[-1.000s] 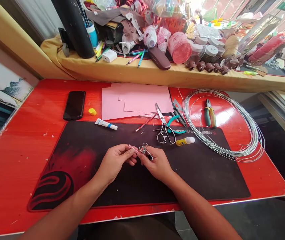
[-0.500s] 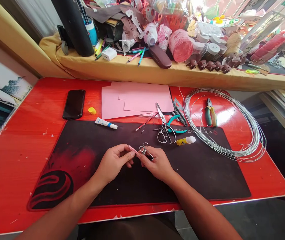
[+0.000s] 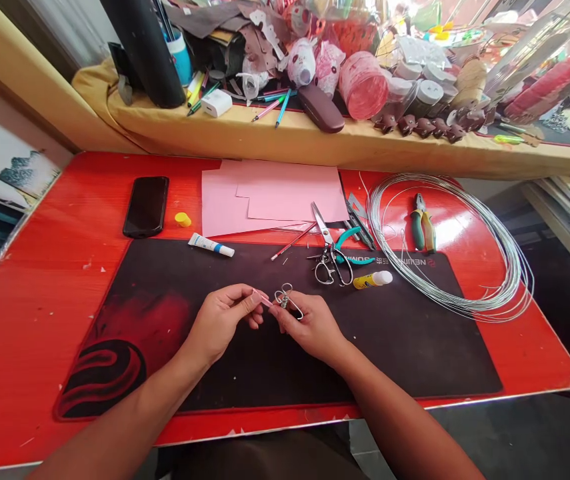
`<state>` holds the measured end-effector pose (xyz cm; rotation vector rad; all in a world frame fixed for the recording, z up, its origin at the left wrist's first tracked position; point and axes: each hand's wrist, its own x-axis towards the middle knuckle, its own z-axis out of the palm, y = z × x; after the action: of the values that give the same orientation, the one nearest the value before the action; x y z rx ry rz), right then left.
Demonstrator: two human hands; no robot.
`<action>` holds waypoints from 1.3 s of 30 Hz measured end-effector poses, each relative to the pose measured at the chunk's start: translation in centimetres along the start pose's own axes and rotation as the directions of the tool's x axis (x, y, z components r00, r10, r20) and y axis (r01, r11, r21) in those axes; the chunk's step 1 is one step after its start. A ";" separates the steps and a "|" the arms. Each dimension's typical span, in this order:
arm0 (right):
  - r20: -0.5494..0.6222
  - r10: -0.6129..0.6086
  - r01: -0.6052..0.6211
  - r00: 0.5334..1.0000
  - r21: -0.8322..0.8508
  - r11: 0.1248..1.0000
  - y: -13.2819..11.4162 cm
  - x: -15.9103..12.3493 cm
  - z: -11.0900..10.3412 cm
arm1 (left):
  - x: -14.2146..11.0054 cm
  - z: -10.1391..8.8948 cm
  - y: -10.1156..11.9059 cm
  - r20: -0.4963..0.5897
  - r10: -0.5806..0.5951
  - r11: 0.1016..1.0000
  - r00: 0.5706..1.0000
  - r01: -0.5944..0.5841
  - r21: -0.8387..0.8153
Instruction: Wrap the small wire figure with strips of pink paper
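Observation:
Over the black desk mat (image 3: 415, 347) my two hands meet. My left hand (image 3: 222, 319) pinches a narrow pink paper strip (image 3: 261, 298) between thumb and fingers. My right hand (image 3: 311, 328) is closed on a small bent wire shape (image 3: 287, 299) with loops at its top. The strip's end touches the wire piece where both hands come together.
Scissors (image 3: 331, 250), a yellow glue stick (image 3: 372, 280), a white glue tube (image 3: 211, 245), pink paper sheets (image 3: 275, 197), a wire coil (image 3: 452, 243), pliers (image 3: 423, 230) and a black phone (image 3: 146, 206) lie on the red table (image 3: 39, 280). A cluttered shelf (image 3: 285, 140) runs behind.
Both hands have shifted slightly toward the table's far side together; the pink strip looks shorter between the fingers. The view tilted down a little.

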<state>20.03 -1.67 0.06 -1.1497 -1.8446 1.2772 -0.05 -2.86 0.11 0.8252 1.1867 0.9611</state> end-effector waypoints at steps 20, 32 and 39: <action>0.089 0.069 -0.083 0.994 0.167 0.982 0.5 -0.5 -0.6 | -0.1 0.0 0.5 -0.043 0.108 0.994 0.993 -0.107 0.031; 0.052 0.061 -0.068 0.997 0.139 0.988 -0.1 -0.3 -0.5 | -0.5 -0.2 0.9 -0.055 0.150 0.985 0.987 -0.144 0.091; -0.043 0.031 -0.028 0.999 0.055 0.998 -0.3 -0.2 0.0 | 0.1 0.0 0.2 -0.026 0.124 0.992 0.992 -0.124 0.026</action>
<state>20.05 -1.83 0.32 -1.1702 -1.7567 1.3008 -0.04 -2.70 0.25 0.9158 1.1833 1.0643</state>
